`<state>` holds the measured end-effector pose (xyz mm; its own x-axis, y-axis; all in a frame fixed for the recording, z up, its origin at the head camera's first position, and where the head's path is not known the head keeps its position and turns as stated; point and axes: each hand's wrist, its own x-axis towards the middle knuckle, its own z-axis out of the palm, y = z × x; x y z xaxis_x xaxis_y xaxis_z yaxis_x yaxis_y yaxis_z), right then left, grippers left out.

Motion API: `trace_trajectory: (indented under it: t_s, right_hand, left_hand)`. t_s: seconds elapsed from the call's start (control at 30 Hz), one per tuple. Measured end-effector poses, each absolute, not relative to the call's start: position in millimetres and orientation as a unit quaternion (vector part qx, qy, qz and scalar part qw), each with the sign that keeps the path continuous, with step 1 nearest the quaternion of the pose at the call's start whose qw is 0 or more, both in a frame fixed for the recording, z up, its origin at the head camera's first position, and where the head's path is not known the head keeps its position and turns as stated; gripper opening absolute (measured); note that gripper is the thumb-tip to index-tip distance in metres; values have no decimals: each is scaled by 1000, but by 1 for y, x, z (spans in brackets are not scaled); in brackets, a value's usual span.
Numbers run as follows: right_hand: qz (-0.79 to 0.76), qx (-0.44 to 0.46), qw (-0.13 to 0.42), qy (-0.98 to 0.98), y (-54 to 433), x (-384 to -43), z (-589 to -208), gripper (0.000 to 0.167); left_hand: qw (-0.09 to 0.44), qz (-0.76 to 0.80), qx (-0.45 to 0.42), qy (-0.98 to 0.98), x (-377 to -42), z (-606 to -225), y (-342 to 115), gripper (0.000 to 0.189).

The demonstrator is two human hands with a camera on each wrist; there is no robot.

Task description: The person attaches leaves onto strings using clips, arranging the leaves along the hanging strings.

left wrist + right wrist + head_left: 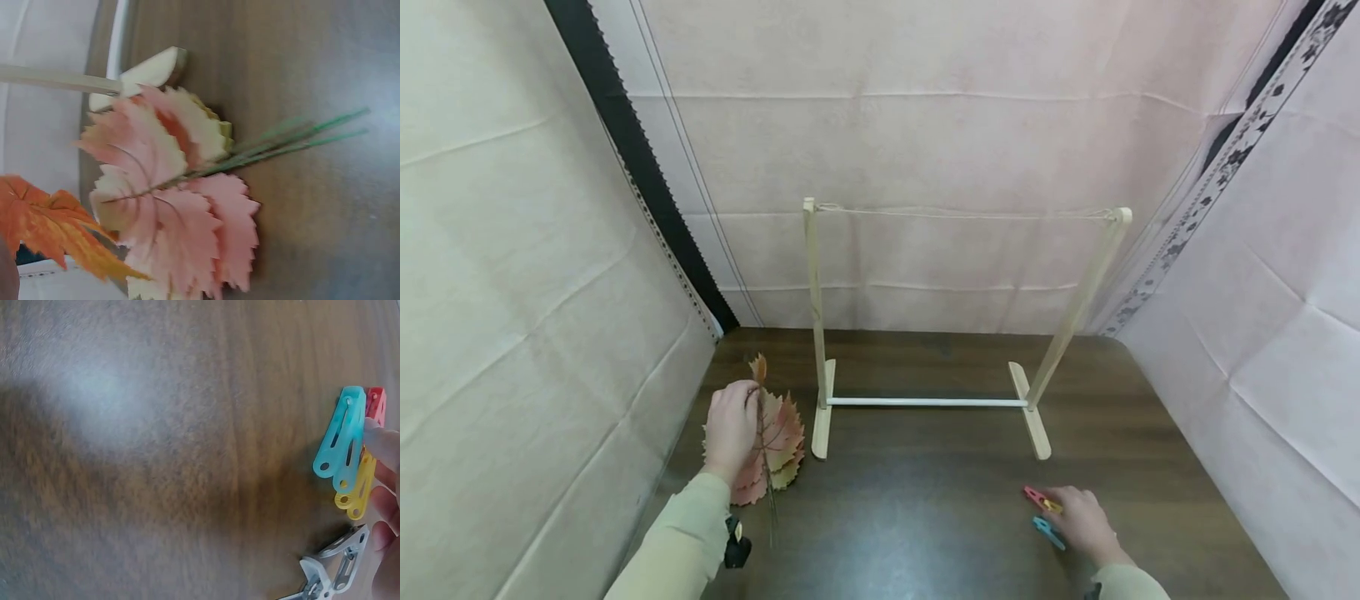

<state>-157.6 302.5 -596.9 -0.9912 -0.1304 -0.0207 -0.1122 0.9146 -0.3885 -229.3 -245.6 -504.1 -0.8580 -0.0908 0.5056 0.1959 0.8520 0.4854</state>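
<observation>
At the desk's [917, 533] nine o'clock, the left hand [730, 425] pinches an orange lobed leaf [56, 222] over fanned pink-and-cream serrated leaves [781, 437], perhaps to separate it. At twelve, a pale wooden frame [1085, 296] holds cord [962, 217]; its long feet [822, 425] presumably steady it. At four, the right hand [1082, 521] touches pink [1034, 496], yellow [365, 481] and blue plastic clips [1047, 531]; I cannot tell whether it grips any. No writing is readable.

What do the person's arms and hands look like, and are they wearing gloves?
No gloves: the left hand and right hand are both bare. Long, pale sleeves, cream to light green, cover the arms; the left sleeve shows more than the right sleeve. A chunky black gadget sits at the left wrist. Something dark peeks out by the right cuff, too cut off to tell.
</observation>
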Motion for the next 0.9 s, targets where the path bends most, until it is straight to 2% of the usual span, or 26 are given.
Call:
trace_trajectory:
  t_s: [0.27, 0.47, 0.7, 0.9]
  right_hand:
    - [-181, -55, 36, 981, 305, -159, -601, 29]
    - [-189, -61, 21, 980, 301, -162, -599, 23]
    - [-188, -75, -18, 979, 296, -168, -596, 20]
    - [-195, -74, -19, 978, 293, -173, -590, 22]
  left_hand:
    - [246, -294, -9, -924, -229, -484, -237, 19]
    - [261, -313, -17, -913, -231, -476, -233, 16]
    - [247, -329, -13, -911, -232, -464, -228, 16]
    - [234, -356, -9, -905, -232, -457, -226, 15]
